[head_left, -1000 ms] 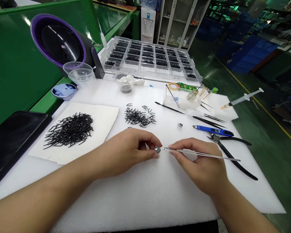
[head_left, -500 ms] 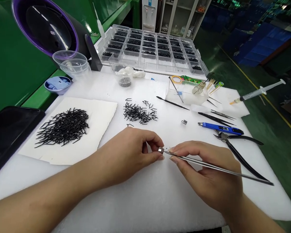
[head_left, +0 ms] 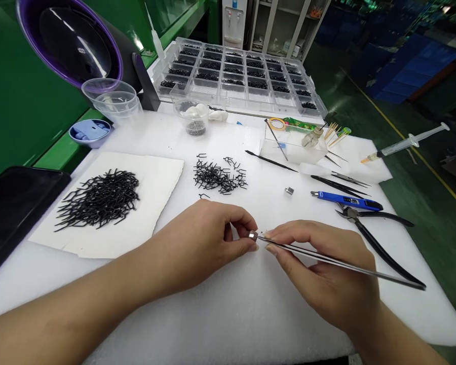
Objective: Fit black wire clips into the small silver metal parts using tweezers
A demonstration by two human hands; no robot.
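Between thumb and index finger, my left hand pinches a small shiny metal piece low over the white work surface. My right hand is closed on long metal tweezers, whose tips point left at the metal piece. Whether the tips touch it or grip something tiny, I cannot tell. Beyond my hands lies a loose heap of small black forked pieces. A second small metal block rests farther back, to the right of that heap.
A larger black pile lies on white paper at left. Cutting pliers, a blue knife and a syringe are at right. Behind stand a compartment tray, clear cups and a purple-rimmed fan.
Both hands hold nearly the same places. The metal piece appears slightly turned in my left fingers, and the tweezers have barely shifted.
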